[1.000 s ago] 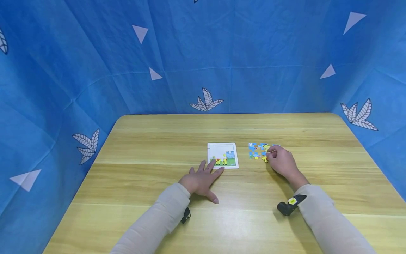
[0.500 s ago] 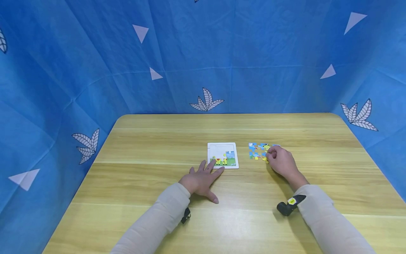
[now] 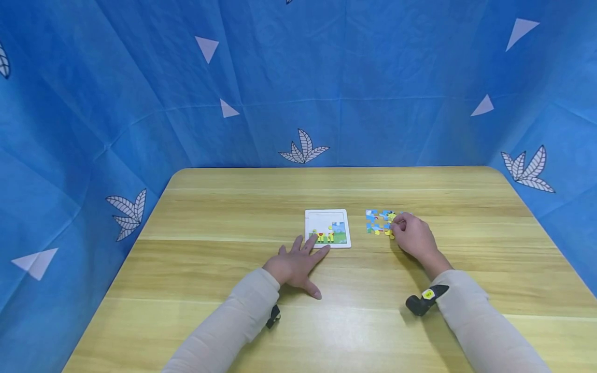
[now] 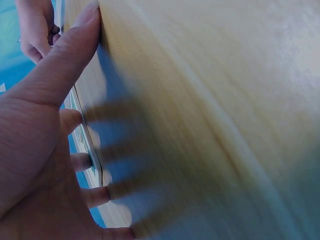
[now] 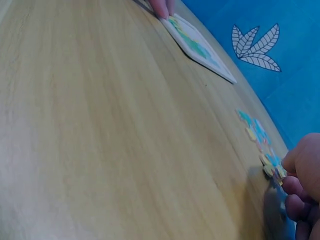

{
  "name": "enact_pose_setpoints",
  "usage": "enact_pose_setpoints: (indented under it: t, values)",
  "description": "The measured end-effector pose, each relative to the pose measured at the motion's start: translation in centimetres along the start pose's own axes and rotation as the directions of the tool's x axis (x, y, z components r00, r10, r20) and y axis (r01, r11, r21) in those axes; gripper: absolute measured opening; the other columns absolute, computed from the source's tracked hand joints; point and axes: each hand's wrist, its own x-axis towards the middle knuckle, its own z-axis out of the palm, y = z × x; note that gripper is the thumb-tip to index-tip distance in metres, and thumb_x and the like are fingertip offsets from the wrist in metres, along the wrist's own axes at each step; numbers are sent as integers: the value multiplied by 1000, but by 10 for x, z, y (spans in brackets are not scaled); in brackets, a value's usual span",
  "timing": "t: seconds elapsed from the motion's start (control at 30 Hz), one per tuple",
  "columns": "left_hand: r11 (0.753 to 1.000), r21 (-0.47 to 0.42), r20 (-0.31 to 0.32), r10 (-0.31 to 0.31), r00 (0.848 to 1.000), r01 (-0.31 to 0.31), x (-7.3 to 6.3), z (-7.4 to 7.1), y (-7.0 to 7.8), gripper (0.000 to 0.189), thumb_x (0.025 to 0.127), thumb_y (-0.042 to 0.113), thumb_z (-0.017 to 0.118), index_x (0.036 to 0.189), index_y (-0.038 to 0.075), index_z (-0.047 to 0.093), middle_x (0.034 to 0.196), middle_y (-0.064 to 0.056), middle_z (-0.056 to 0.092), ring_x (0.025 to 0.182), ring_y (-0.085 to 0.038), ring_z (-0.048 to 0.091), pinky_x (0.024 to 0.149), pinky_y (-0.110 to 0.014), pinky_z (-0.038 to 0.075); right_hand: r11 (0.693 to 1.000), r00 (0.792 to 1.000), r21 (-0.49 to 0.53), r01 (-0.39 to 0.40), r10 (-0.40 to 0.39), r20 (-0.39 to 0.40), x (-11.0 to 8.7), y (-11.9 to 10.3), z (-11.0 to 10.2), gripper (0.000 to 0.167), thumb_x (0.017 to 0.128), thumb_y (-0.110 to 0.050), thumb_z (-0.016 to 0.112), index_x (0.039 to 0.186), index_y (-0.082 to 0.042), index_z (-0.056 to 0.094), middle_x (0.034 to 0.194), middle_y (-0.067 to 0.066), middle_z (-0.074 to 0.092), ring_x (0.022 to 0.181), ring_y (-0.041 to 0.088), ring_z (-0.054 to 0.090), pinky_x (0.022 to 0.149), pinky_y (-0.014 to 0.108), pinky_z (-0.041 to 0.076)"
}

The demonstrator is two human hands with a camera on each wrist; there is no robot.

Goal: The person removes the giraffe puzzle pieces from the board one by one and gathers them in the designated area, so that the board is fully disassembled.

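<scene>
A square white puzzle board (image 3: pixel 326 216) lies flat, partly filled along its lower rows and right side with green, yellow and blue pieces. My left hand (image 3: pixel 295 265) is spread with straight fingers, its fingertips resting on the board's near edge; the left wrist view shows that hand (image 4: pixel 40 135) from the thumb side. To the right of the board lie several loose jigsaw pieces (image 3: pixel 374 228). My right hand (image 3: pixel 414 237) bends over their right end, thumb and fingertips pinching a yellowish puzzle piece (image 5: pixel 272 171). The fingers hide part of this piece and of those behind it.
The wooden table (image 3: pixel 224 207) ends at the back against a blue cloth (image 3: pixel 289 62) with leaf and triangle prints. A black wrist device (image 3: pixel 422 303) sticks out from the right sleeve above the tabletop.
Almost nothing moves. The right hand stays at the loose pieces, with only a slight shift of the yellow piece at its fingertips. The left hand keeps its place on the board.
</scene>
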Motion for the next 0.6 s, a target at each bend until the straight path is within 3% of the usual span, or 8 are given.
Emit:
enact_pose_setpoints:
  t: [0.33,0.6]
  values:
    - [1000,0,-2,-1,1000,1,1,0,0,111,66,63,72,151,37,6,160,-3,-7,145,-36,1,107,-65,17,1000,1000,14,1,-1,-22,3,-5,-1,28,93,-20,50,107,2,61,89,16,64,78,28,59,68,40,45]
    - [1000,11,-1,-5,1000,5,1,0,0,112,66,64,72,152,37,6,160,-4,-6,145,-36,1,107,-65,17,1000,999,2,-22,22,37,2,-3,-1,28,93,-21,52,107,1,61,90,15,65,80,27,60,67,39,45]
